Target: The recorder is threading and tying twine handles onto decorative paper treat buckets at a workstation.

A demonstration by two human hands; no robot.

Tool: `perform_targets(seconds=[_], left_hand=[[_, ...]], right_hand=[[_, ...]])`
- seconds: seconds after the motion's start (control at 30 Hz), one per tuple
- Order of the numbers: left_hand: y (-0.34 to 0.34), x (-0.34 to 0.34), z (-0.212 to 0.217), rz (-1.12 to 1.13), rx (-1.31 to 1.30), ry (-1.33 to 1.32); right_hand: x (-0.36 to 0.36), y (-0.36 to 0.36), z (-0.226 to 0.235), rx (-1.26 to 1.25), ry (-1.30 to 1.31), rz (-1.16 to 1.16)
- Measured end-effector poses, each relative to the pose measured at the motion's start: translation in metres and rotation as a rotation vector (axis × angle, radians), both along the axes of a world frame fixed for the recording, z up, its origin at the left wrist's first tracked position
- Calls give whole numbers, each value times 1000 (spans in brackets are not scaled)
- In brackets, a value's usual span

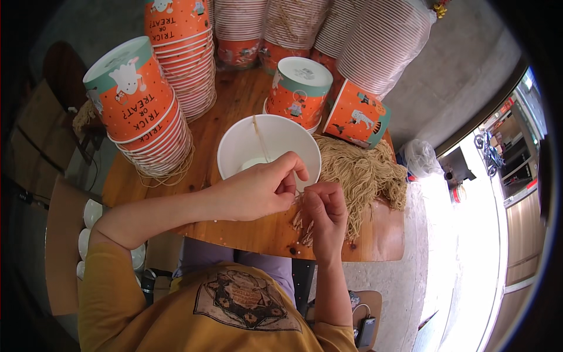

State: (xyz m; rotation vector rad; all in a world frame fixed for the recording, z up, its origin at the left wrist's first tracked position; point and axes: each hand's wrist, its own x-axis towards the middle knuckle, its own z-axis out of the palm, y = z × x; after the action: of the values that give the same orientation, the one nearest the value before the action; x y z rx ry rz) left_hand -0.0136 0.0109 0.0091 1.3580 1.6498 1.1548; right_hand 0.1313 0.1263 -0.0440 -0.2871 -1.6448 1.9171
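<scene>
A white-lined paper bucket [234, 144] stands mouth up on the wooden table in front of me. From its far rim a thin tan cord [261, 139] crosses the opening toward my left hand [264, 186]. That hand hangs over the bucket's near rim, fingers curled and closed on the cord. Close beside it on the right, my right hand [327, 214] pinches thumb against forefinger, with a bit of cord at the fingertips. A loose heap of tan cords [360, 176] lies just right of the bucket, its ends reaching down past my right hand.
Nested orange paper buckets stand upside down at the left [143, 108]. Behind the open bucket is an upturned bucket [300, 97], with another bucket on its side [358, 114]. Tall plastic-wrapped bucket stacks [378, 47] line the back. The table's near edge [252, 242] runs before my lap.
</scene>
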Motion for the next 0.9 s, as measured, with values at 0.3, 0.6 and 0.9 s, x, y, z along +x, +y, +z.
perform_targets(seconds=[0.3,0.6,0.9], left_hand=[[1,1,1,7,-4,13],[1,1,-2,13,33,14],[0,5,-3,42,43,111]], right_hand=[[3,4,0,-16,23,-35],[6,14,4,46,9,30],[4,12,20,1124,-93,-270]])
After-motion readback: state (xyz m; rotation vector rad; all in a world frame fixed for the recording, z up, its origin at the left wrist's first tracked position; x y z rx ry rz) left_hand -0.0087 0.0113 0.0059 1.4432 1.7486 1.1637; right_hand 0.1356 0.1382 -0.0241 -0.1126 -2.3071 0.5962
